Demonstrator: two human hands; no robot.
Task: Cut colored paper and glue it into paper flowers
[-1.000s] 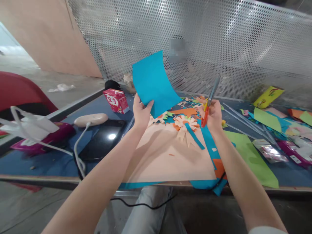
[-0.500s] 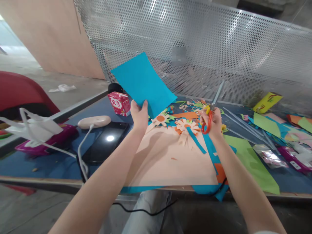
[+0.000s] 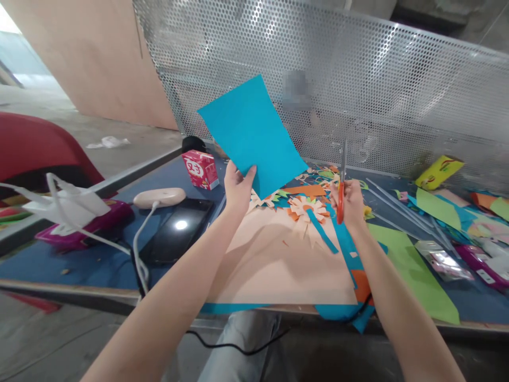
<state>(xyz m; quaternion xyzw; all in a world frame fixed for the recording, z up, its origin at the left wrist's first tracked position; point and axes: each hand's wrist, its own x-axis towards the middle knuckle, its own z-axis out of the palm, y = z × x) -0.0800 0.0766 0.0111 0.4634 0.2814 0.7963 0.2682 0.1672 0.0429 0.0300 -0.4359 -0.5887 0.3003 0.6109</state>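
Here the left hand pinches the blue sheet near its bottom corner, above the peach sheet, likely leaving most free; the right hand grips the scissors, blades up, presumably for safety.

The blue sheet was smooth, matt paper, as was the peach sheet. The scissors had shiny metal blades and orange, plastic-looking handles. The phone looked glossy as glass, the panel perforated metal with a streaky shine, the table matt.
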